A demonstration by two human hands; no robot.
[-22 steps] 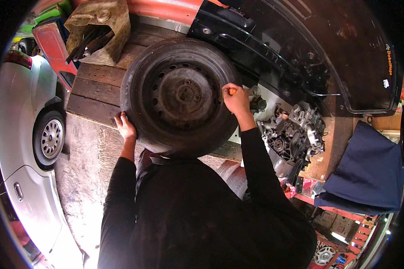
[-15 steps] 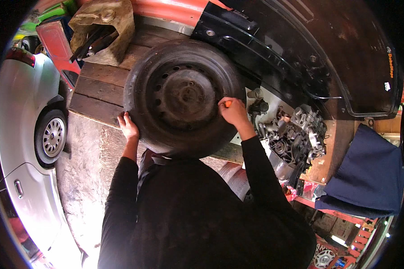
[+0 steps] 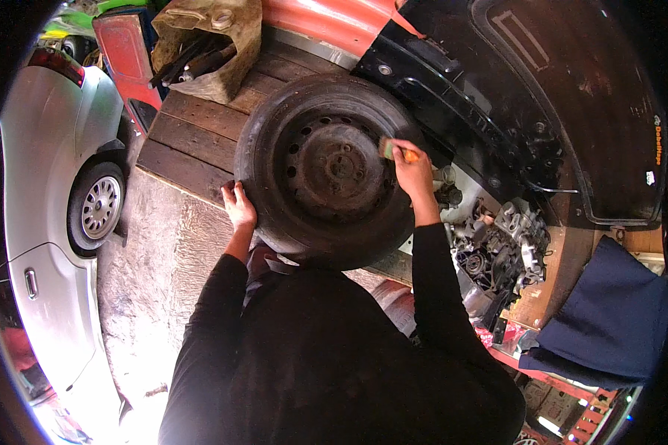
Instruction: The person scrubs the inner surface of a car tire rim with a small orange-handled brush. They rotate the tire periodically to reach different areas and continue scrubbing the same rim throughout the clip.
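A dark car wheel (image 3: pixel 304 222), a black tyre on a dirty steel rim (image 3: pixel 334 167), lies on a wooden plank bench in front of me. My left hand (image 3: pixel 240 206) holds the tyre's left edge, its fingertips against the sidewall. Over the right side of the rim, my right hand (image 3: pixel 414 174) is closed round the orange handle of a small brush (image 3: pixel 387 148). The brush head points left, at the rim's edge; whether it touches the metal I cannot tell.
A stained, cut-open container (image 3: pixel 237 52) with dark tools stands on the plank bench (image 3: pixel 193 152) at the far left. Black car panels (image 3: pixel 453 96) lean at the back right. Right of the wheel sits an engine part (image 3: pixel 490 252), with dark blue cloth (image 3: pixel 601 311) beyond. A silver car (image 3: pixel 52 222) is at left.
The view has swung, so the whole scene sits further right. My right hand has shifted up along the rim, and the brush head now shows. My left hand stays on the tyre's edge.
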